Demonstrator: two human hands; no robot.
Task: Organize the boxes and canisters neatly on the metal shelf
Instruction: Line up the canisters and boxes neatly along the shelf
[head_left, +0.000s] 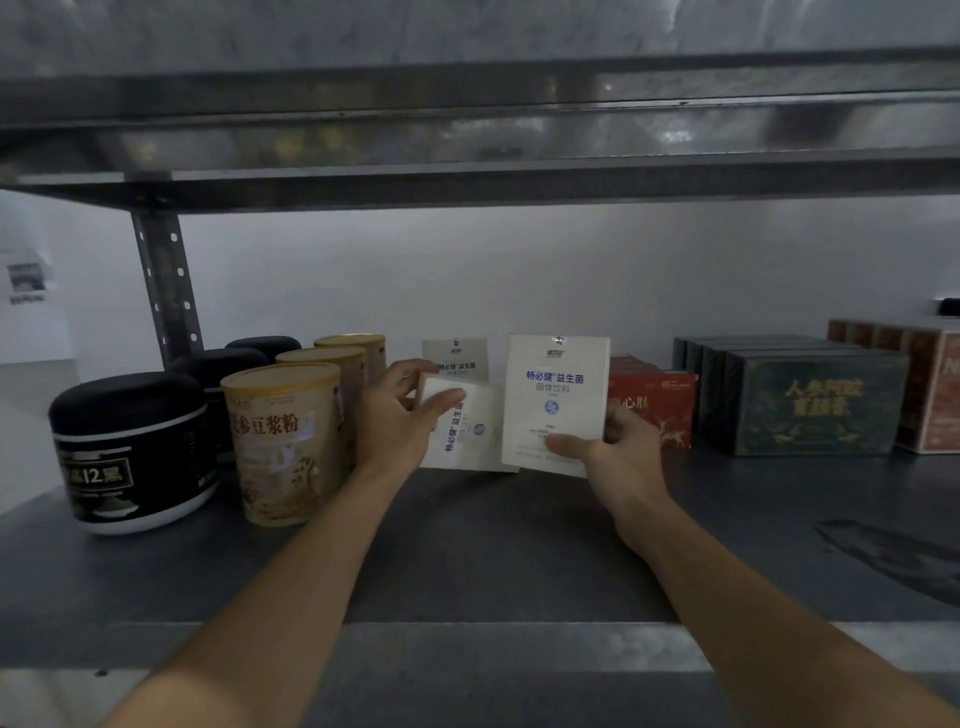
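On the grey metal shelf (467, 551), my left hand (400, 415) grips a white box with blue print (470, 436) that lies turned on its side. My right hand (618, 449) holds a second white box (556, 400) upright by its lower right corner. A third white box (456, 356) stands behind them. Black canisters (132, 452) and beige canisters (285, 441) stand in rows at the left.
Red boxes (654, 405) stand just right of my right hand, then dark green boxes (810, 400) and an orange-brown box (935, 389) at the far right. The upper shelf (467, 135) hangs low overhead. A perforated upright post (169, 291) stands at the back left.
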